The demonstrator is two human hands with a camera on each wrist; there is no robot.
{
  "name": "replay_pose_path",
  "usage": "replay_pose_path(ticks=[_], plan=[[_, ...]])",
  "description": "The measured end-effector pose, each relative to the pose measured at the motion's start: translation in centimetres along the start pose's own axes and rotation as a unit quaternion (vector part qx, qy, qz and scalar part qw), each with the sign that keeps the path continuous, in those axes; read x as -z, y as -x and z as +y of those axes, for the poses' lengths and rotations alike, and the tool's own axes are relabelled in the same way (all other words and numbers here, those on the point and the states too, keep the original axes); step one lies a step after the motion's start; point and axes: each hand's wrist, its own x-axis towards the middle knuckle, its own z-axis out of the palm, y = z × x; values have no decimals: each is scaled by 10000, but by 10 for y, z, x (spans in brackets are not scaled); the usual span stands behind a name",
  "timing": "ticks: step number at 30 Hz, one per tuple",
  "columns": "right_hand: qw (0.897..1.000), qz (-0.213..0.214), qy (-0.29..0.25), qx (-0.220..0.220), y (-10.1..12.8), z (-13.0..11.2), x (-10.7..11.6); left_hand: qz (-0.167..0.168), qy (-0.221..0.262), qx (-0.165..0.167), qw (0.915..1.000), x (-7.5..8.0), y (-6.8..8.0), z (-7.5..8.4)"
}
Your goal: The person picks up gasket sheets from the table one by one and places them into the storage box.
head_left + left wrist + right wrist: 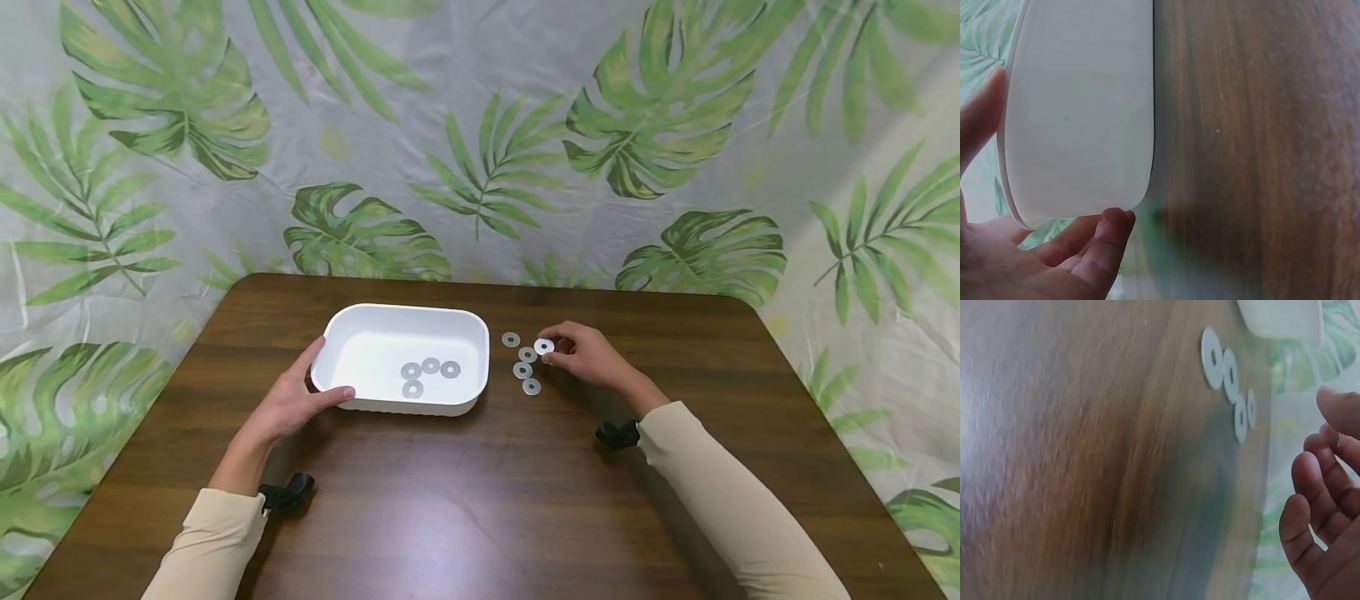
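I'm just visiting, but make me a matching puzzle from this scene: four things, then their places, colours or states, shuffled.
1. Bare left hand
2. Bare right hand
3. White, rounded rectangular tub
4. Broad, round-cornered table

A. Pinches a flat, silver-coloured ring
B. Brown, wood-grained
C. Grips one end of the tub
D. Contains four similar rings

Pairs: 1-C, 2-A, 3-D, 4-B

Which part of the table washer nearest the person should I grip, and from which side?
Probably pinch the nearest washer by its outer rim, the right hand, once free of its held washer, coming from above and right. It lies flat on the table, so the rim offers the likeliest hold; its right side looks free, but another washer sits close beyond.
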Motion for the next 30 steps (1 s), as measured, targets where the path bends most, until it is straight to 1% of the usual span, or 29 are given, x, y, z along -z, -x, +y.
replay_pose_path(ticks=[8,10,17,23,26,30], plan=[[9995,183,-114,244,-1,-8,-4,-19,21,-10,10000,-1,-1,-1],[9993,223,-180,221,-4,-10,-6,-13,24,-19,10000,0,-1,-1],[9975,357,-574,190,-15,-24,-10,-13,10,-26,10000,0,-1,1],[9946,381,-939,221,-29,-39,-18,-2,86,-42,10000,0,-1,0],[9937,403,-997,321,-35,-46,-21,3,83,-45,10000,0,-1,0],[9936,434,-932,467,-38,-55,-26,-10,85,-37,10000,0,0,1]])
